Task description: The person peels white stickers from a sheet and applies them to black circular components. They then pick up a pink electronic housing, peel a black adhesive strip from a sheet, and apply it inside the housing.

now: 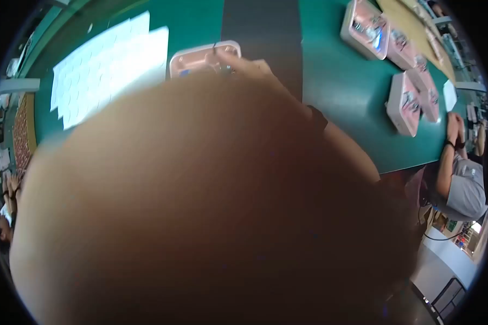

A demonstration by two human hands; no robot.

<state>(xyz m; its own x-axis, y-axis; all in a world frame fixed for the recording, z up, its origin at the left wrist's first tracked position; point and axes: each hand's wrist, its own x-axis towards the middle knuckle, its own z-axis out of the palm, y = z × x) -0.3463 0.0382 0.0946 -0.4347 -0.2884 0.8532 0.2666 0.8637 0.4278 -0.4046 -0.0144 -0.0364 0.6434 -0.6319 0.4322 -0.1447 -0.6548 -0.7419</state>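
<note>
A large, blurred skin-coloured shape (pixel 200 179) fills the middle and bottom of the head view. It seems to be my left hand or arm close to the camera, and its fingers do not show. Beyond its top edge, my right hand (pixel 249 67) reaches over a shallow pink plastic tray (pixel 184 57) on the table. The fingers are bent together at the tray's far right corner, around a small dark bit too small to name. A dark band (pixel 315 118) circles my right wrist. Blue and metallic bits lie in the tray, whose near part is hidden.
White sheets (pixel 111 67) with rows of round marks lie left on the green table (pixel 336 92), which has a dark strip (pixel 260 27) across it. Several pink trays (pixel 404 103) with small metal parts stand at right. A person in grey (pixel 466 184) sits beyond them; another (pixel 8 189) is far left.
</note>
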